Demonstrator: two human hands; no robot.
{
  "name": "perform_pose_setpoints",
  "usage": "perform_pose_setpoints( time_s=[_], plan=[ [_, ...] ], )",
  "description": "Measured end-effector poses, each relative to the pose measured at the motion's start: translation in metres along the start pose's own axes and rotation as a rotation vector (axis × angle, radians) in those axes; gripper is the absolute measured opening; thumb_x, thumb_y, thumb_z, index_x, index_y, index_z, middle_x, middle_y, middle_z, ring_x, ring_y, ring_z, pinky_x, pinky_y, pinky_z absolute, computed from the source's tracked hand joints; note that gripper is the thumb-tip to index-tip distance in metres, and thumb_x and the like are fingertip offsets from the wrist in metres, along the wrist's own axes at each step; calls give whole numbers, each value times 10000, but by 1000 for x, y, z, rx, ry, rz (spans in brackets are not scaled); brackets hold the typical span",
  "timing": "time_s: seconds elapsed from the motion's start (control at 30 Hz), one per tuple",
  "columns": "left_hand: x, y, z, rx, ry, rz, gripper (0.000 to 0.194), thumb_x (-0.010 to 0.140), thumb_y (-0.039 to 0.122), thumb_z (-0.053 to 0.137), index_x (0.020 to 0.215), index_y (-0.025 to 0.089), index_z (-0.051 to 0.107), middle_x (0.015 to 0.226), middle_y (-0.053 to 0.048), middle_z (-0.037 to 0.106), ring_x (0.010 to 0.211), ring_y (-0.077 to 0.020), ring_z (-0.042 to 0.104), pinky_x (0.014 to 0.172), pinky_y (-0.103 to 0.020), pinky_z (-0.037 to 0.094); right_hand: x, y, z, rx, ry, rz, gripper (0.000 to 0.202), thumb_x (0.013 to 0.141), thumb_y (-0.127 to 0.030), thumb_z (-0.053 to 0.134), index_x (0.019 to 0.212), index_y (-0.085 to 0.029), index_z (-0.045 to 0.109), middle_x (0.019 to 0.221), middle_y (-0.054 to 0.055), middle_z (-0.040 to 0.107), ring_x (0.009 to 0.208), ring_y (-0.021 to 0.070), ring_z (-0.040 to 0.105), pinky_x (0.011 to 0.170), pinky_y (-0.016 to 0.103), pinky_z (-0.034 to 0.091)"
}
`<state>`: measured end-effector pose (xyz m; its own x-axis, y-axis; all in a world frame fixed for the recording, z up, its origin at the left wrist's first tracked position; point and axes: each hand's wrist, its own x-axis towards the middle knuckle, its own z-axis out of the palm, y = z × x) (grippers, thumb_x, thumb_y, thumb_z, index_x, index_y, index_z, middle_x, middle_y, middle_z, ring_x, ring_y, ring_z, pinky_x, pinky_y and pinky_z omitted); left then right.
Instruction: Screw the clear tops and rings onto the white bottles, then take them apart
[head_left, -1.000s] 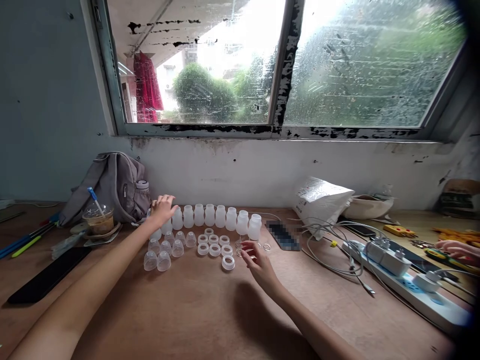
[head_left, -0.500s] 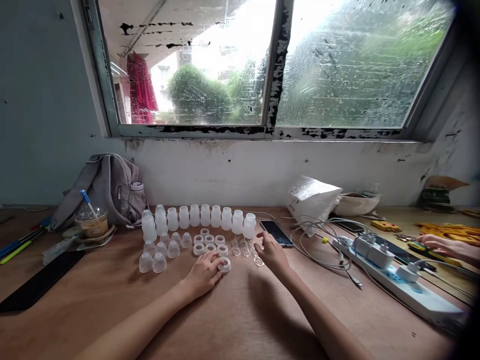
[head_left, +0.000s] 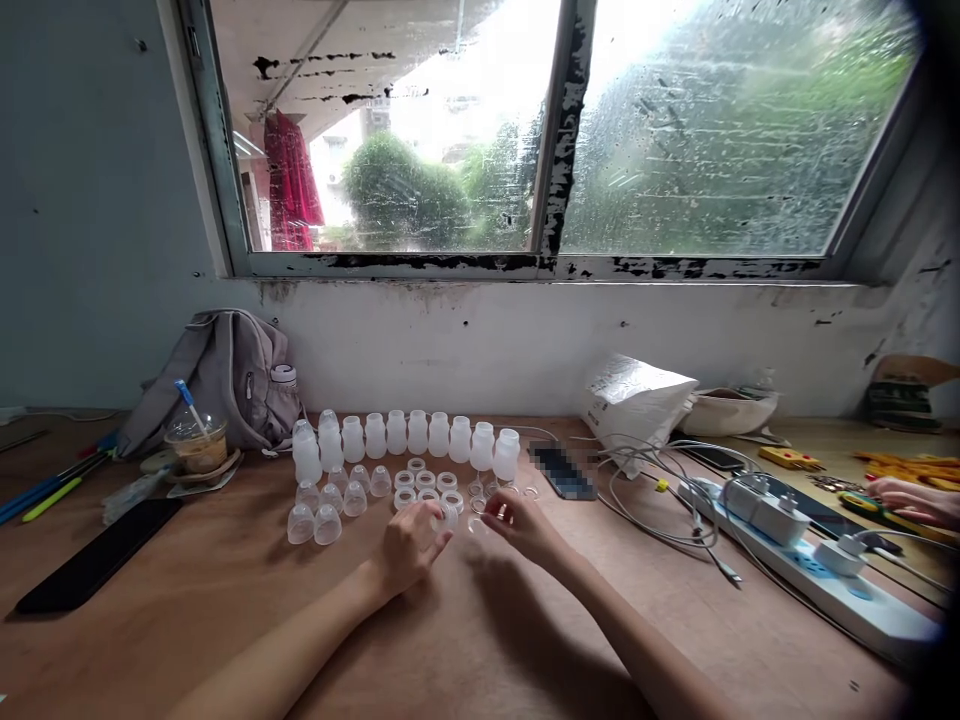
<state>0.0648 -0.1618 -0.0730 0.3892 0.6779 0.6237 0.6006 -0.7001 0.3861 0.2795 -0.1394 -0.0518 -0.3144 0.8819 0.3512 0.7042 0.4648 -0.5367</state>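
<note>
My left hand (head_left: 409,545) grips a white screw ring (head_left: 449,516), tilted up off the table between thumb and fingers. Close by on the right, my right hand (head_left: 525,528) pinches a thin clear ring (head_left: 477,525) at its edge. Several white screw rings (head_left: 425,480) lie in rows just beyond my left hand. More thin clear rings (head_left: 531,492) lie beyond my right hand, partly hidden by it. A row of frosted baby bottles (head_left: 418,434) stands behind them; the two at the left end carry domed tops. Clear dome caps (head_left: 328,525) stand in a group to the left.
Left are a black flat slab (head_left: 101,555), an iced drink cup (head_left: 196,445) and a grey backpack (head_left: 232,380). Right are a phone (head_left: 562,470), tangled cables (head_left: 637,510), a white pouch (head_left: 637,400) and a power strip (head_left: 825,590). Another person's hand (head_left: 915,498) is at the far right.
My right hand has come left and nearer, now with a thin clear ring in its fingers. My left hand has raised and tilted the screw ring.
</note>
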Motion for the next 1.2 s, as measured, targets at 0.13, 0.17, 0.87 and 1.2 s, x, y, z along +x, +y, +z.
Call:
perform_pose_setpoints(
  time_s=[0.13, 0.17, 0.87, 1.2],
  plan=[
    [1, 1, -9, -121, 59, -44, 356, 776, 310, 512, 1097, 204, 403, 918, -44, 592, 863, -175, 568, 788, -311, 451, -10, -20, 24, 114, -58, -199, 30, 730, -206, 545, 747, -182, 544, 767, 19, 561, 679, 130, 514, 594, 230, 405],
    [1, 2, -10, -143, 45, -39, 374, 770, 308, 520, 1112, 206, 409, 925, -43, 597, 868, -174, 569, 792, -306, 451, -13, -22, 27, 118, -97, -232, 67, 713, -200, 565, 775, -187, 543, 788, 18, 562, 710, 138, 514, 617, 236, 409],
    [5, -1, -1, -218, -233, -84, 187, 812, 310, 462, 862, 197, 602, 875, -37, 622, 845, -172, 547, 794, -289, 410, -15, -14, 24, -45, -131, -293, 323, 699, -62, 423, 985, -182, 511, 940, 68, 573, 886, 190, 505, 778, 303, 391],
    [5, 7, 5, -638, -137, -398, 260, 836, 393, 385, 833, 171, 520, 737, -15, 595, 654, -137, 569, 581, -230, 458, -18, -27, 45, 149, 102, -288, 111, 779, -175, 448, 884, -193, 476, 798, 33, 545, 717, 147, 496, 650, 259, 406]
  ],
)
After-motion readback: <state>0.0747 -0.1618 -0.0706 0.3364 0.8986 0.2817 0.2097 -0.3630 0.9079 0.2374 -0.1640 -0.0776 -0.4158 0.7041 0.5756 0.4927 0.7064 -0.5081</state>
